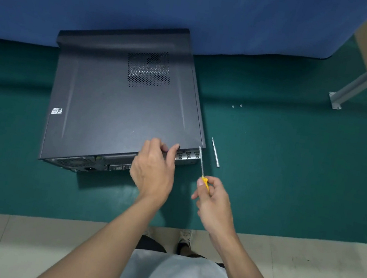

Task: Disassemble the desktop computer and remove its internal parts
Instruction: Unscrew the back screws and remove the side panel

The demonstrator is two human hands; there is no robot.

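Observation:
A dark grey desktop computer case point(117, 96) lies on its side on the green table, rear ports facing me, with a vent grille point(148, 69) in its top panel. My left hand point(152, 169) grips the near edge of the side panel, fingers curled over the rim. My right hand point(213, 202) holds a yellow-handled screwdriver point(203, 167), its metal shaft pointing up at the case's rear right corner.
A loose metal screwdriver bit point(215, 152) lies on the green table surface point(290, 177) just right of the case. Two small screws point(236, 105) sit farther back right. A blue cloth wall point(150, 0) stands behind, a metal bracket point(335, 101) at far right.

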